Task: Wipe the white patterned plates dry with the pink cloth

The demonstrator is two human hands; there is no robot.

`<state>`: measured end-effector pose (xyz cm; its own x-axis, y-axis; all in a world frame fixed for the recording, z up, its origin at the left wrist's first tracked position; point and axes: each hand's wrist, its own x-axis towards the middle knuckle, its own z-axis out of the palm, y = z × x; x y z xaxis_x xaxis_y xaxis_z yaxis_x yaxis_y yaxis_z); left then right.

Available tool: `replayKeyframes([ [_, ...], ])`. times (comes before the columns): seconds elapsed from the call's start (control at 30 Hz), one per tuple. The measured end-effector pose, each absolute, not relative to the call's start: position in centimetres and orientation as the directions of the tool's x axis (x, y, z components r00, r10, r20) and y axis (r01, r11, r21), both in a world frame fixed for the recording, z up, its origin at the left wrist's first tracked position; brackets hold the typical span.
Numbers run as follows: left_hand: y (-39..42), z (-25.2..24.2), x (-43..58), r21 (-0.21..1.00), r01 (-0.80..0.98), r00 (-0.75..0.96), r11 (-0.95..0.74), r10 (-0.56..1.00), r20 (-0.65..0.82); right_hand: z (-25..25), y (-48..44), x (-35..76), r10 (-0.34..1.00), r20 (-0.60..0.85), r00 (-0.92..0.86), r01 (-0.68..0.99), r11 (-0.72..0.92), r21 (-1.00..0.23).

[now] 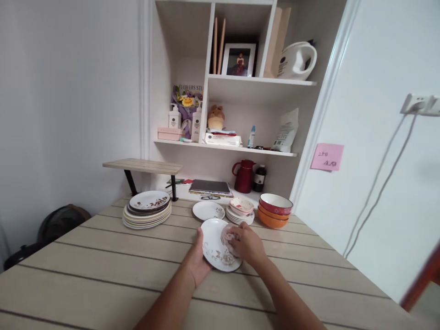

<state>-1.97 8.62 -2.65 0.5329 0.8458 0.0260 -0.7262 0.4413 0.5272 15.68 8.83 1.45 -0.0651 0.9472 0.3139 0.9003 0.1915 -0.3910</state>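
My left hand (196,261) grips the left rim of a small white plate (215,250) with a brown floral pattern, held tilted above the wooden table (103,261). My right hand (245,245) is closed on a crumpled pale cloth (228,237) pressed against the plate's face. Just behind the plate lie a single white plate (208,211) and a stack of small dishes (240,211).
A tall stack of large patterned plates (147,210) stands at the back left. Red and orange bowls (275,210) are stacked at the back right. A red jug (244,176), a dark bottle (260,178) and a tablet (209,186) sit by the shelf unit. A small wooden riser (144,166) stands left.
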Motion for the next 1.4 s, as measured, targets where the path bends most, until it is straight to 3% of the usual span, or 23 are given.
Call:
replayKeyframes([
  [0.13, 8.5, -2.4, -2.0, 0.541, -0.7, 0.574, 0.465, 0.818, 0.039, 1.9, 7.0, 15.0, 0.936, 0.19, -0.296, 0.791, 0.352, -0.5],
  [0.23, 8.2, -1.8, -1.9, 0.581, -0.659, 0.588, 0.478, 0.809, 0.002, 1.7, 6.4, 12.6, 0.873, 0.241, -0.423, 0.632, 0.475, -0.612],
  [0.37, 7.8, -1.5, -1.8, 0.579, -0.655, 0.6, 0.486, 0.8, 0.008, 1.4, 8.0, 10.5, 0.853, 0.485, -0.196, 0.627, 0.489, -0.607],
  [0.47, 7.9, -1.7, -1.8, 0.56, -0.673, 0.597, 0.483, 0.802, 0.025, 1.4, 9.3, 11.4, 0.839, 0.537, -0.092, 0.702, 0.437, -0.562],
  [0.67, 8.4, -2.3, -2.4, 0.559, -0.711, 0.532, 0.426, 0.846, 0.032, 2.0, 7.9, 15.9, 0.929, 0.302, -0.215, 0.859, 0.327, -0.394],
  [0.77, 8.1, -2.0, -2.6, 0.575, -0.686, 0.564, 0.447, 0.825, 0.032, 2.2, 6.4, 15.9, 0.899, 0.183, -0.399, 0.804, 0.438, -0.401],
  [0.87, 7.6, -1.4, -2.6, 0.599, -0.653, 0.599, 0.463, 0.8, 0.036, 2.0, 6.0, 13.7, 0.855, 0.209, -0.474, 0.714, 0.512, -0.477],
  [0.97, 7.6, -1.1, -2.3, 0.608, -0.641, 0.607, 0.468, 0.794, 0.028, 1.5, 7.1, 11.3, 0.84, 0.41, -0.354, 0.601, 0.541, -0.589],
  [1.1, 8.3, -1.8, -1.9, 0.599, -0.647, 0.612, 0.472, 0.789, 0.04, 1.3, 8.9, 10.9, 0.795, 0.596, -0.112, 0.591, 0.535, -0.604],
  [1.27, 8.2, -1.9, -2.2, 0.611, -0.64, 0.617, 0.466, 0.786, 0.047, 1.5, 9.4, 13.8, 0.816, 0.575, 0.059, 0.769, 0.331, -0.548],
  [1.4, 7.7, -1.3, -2.3, 0.624, -0.633, 0.606, 0.458, 0.795, 0.031, 1.3, 9.1, 15.4, 0.845, 0.519, 0.13, 0.803, 0.218, -0.555],
])
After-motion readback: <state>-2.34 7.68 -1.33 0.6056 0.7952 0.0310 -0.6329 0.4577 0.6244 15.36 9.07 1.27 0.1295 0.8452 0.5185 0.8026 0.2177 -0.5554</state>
